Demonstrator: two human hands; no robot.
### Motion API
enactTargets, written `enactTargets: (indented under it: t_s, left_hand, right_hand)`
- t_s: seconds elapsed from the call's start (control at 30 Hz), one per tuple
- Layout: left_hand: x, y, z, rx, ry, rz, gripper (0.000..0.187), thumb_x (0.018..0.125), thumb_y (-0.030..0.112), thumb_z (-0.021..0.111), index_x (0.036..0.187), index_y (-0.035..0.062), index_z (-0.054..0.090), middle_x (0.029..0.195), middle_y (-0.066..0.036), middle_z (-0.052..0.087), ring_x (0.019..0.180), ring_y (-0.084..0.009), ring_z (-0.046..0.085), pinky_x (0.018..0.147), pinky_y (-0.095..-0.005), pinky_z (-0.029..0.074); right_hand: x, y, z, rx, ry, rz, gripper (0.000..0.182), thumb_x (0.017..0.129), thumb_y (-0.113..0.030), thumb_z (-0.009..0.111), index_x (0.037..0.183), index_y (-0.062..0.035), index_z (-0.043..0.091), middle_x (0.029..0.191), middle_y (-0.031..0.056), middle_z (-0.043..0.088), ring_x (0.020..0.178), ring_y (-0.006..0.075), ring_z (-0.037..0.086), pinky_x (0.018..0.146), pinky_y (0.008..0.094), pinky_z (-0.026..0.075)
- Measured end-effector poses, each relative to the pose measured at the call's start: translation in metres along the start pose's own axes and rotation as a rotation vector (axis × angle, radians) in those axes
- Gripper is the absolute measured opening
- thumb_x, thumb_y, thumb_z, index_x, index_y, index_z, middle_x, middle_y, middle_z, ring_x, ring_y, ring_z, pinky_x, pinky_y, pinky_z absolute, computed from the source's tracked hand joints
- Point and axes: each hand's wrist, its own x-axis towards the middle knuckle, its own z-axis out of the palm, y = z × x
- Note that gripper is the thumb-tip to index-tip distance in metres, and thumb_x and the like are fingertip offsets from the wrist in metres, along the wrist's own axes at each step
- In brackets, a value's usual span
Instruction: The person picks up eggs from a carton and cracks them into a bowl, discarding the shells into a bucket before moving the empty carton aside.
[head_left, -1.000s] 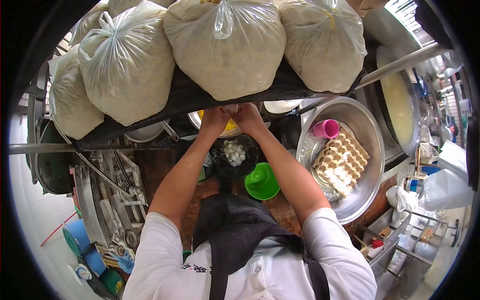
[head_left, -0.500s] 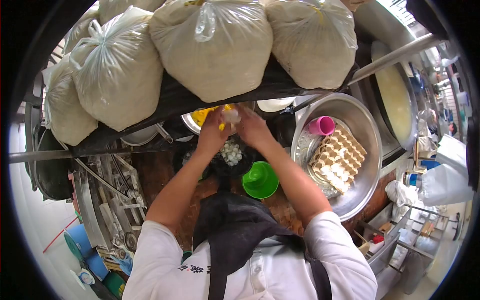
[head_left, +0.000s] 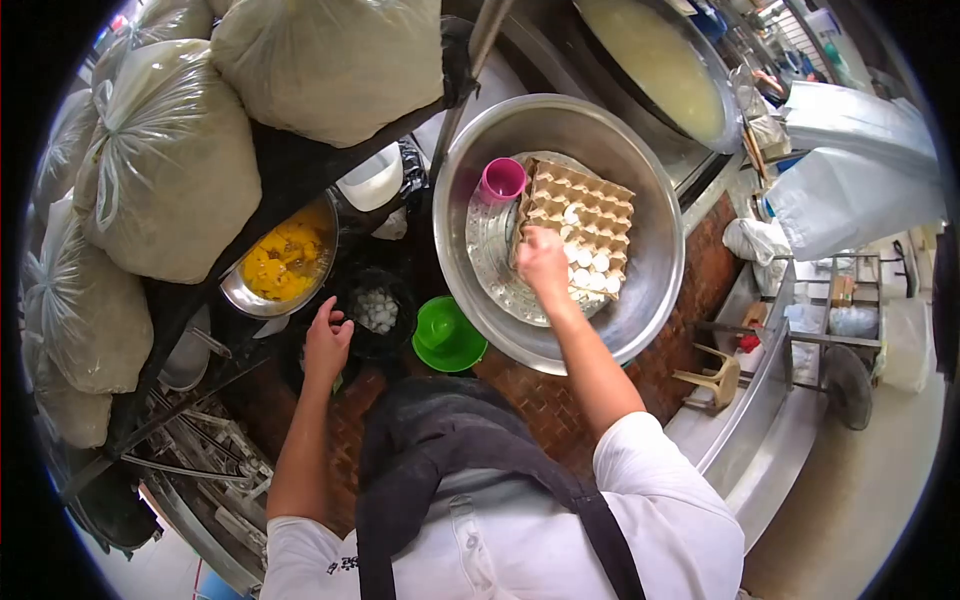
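My right hand [head_left: 543,262] is at the left edge of a cardboard egg tray [head_left: 590,205], its fingers curled; what they hold, if anything, is hidden. White eggs [head_left: 590,272] sit in the tray's lower part. The tray lies in a large metal basin [head_left: 655,290] beside a pink cup [head_left: 502,180]. My left hand [head_left: 327,345] hovers with fingers apart, holding nothing, between a metal bowl of yolks [head_left: 283,262] and a black-lined container of eggshells [head_left: 376,311].
A green bucket [head_left: 440,335] stands between the shells and the basin. Filled plastic bags [head_left: 165,160] rest on a shelf at upper left. A white bowl [head_left: 370,180] is under the shelf edge. A large pan of pale liquid [head_left: 655,65] stands at the top right.
My hands have parted from above the yolk bowl. My right hand has moved right to the egg tray, and my left hand has drawn back, open. The view has turned to the right.
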Motion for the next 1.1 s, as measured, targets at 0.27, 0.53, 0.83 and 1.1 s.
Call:
enactTargets:
  t_s: [0.27,0.53,0.83,1.1]
  left_hand:
    - [-0.002,0.044,0.051,-0.061,-0.119,0.108,0.055,0.085,0.011,0.065,0.138,0.0034,0.05,0.109,-0.015,0.067,0.077,-0.0199,0.065,0.075,-0.0329,0.053]
    - [-0.001,0.049,0.057,0.0,-0.099,0.145,0.054,0.084,0.011,0.065,0.136,0.0032,0.051,0.106,-0.015,0.067,0.073,-0.0206,0.065,0.073,-0.0334,0.054]
    - [-0.005,0.045,0.058,0.014,-0.103,0.131,0.053,0.085,0.012,0.065,0.135,0.003,0.052,0.105,-0.015,0.067,0.076,-0.0218,0.066,0.076,-0.0337,0.054]
    - [-0.014,0.045,0.054,-0.087,-0.167,0.089,0.053,0.086,0.015,0.068,0.136,0.0044,0.052,0.108,-0.013,0.068,0.082,-0.0198,0.067,0.079,-0.0327,0.054]
  right_hand:
    - [-0.012,0.112,-0.007,-0.524,-0.254,0.425,0.046,0.073,-0.031,0.078,0.108,-0.0039,0.066,0.106,0.019,0.06,0.108,0.0373,0.056,0.092,0.0464,0.048]
    - [-0.024,0.136,0.01,-0.415,-0.204,0.288,0.04,0.069,-0.024,0.082,0.101,-0.0055,0.066,0.107,0.0147,0.062,0.106,0.0345,0.056,0.091,0.047,0.046]
    - [-0.026,0.149,0.013,-0.291,-0.186,0.138,0.041,0.067,-0.019,0.082,0.104,-0.0101,0.066,0.106,0.0094,0.064,0.104,0.0327,0.056,0.09,0.0461,0.045]
    - [-0.02,0.153,-0.019,0.27,-0.239,0.449,0.06,0.076,-0.021,0.08,0.129,-0.0067,0.055,0.101,0.009,0.063,0.092,0.0221,0.06,0.085,0.0373,0.049]
